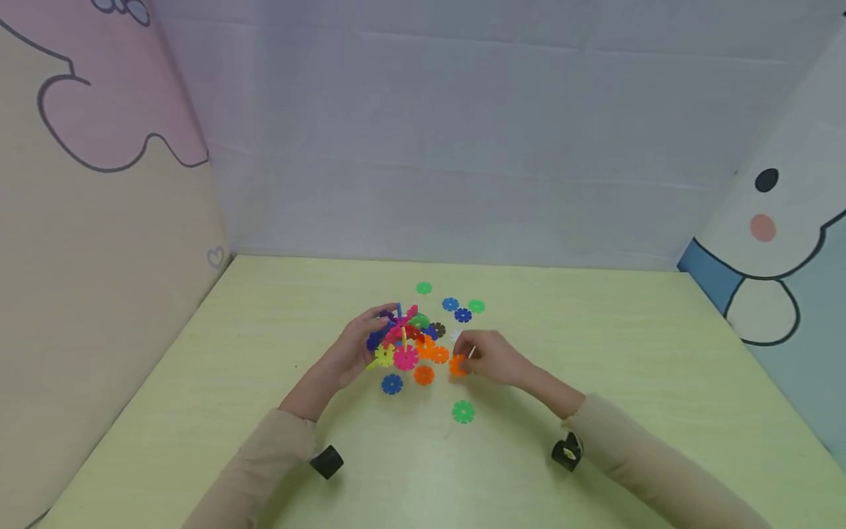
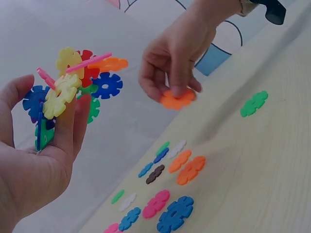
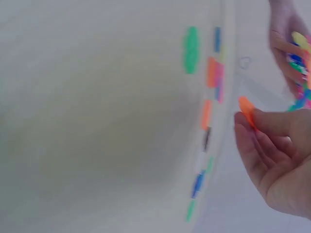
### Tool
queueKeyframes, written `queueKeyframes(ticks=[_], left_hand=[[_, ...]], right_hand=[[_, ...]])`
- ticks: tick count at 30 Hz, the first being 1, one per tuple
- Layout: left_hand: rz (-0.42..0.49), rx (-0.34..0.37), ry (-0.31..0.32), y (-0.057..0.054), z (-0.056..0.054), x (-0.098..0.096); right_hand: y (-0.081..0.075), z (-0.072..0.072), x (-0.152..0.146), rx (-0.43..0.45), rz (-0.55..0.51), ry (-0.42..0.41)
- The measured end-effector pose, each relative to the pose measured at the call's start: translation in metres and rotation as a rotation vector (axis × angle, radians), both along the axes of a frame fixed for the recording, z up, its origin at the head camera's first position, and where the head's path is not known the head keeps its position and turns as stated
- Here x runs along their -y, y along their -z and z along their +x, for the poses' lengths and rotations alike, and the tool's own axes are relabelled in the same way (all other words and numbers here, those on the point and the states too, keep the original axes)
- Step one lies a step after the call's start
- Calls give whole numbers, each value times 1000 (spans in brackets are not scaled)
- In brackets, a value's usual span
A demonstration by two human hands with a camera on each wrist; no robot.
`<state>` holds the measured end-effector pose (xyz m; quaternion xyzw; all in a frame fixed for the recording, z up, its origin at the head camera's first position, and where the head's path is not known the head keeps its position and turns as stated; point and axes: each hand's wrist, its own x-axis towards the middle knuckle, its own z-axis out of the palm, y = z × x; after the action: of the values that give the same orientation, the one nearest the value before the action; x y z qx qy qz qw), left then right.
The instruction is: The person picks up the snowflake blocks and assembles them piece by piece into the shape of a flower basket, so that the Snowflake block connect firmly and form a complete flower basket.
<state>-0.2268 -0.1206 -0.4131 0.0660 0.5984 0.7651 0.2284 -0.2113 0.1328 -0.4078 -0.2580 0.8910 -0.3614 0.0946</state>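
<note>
My left hand (image 1: 349,353) holds a cluster of interlocked plastic snowflake discs (image 2: 62,97), in yellow, pink, red, blue, green and orange. In the left wrist view the cluster sits between the thumb and the fingers, raised off the table. To its right, my right hand (image 1: 496,358) pinches a single orange snowflake disc (image 2: 178,100) by its edge between thumb and fingertips. A small gap separates that disc from the cluster. The right wrist view shows the orange disc (image 3: 246,109) nearly edge-on, its lower part covered by the fingers.
Loose discs lie on the pale yellow table (image 1: 615,353): a green one (image 1: 463,411) nearest the person, a blue one (image 1: 392,384) and an orange one (image 1: 424,375) below the cluster, and several more behind the hands. A pale wall sheet (image 1: 449,147) stands behind the table.
</note>
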Motion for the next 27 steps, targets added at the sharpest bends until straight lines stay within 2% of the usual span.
queueKeyframes(ticks=[6,9,15,27], left_hand=[[55,4,66,0,-3,-4],[76,-4,90,-1,-4,-9],[40,-23,107,-2,-6,-20],[-143,-102,43,-8,-1,-30]], right_hand=[[-38,-6,1,-33,-313,192],[-51,-7,7,-26,-404,234],[-55,-8,18,-30,-445,248],[-51,-7,21,-121,-407,249]])
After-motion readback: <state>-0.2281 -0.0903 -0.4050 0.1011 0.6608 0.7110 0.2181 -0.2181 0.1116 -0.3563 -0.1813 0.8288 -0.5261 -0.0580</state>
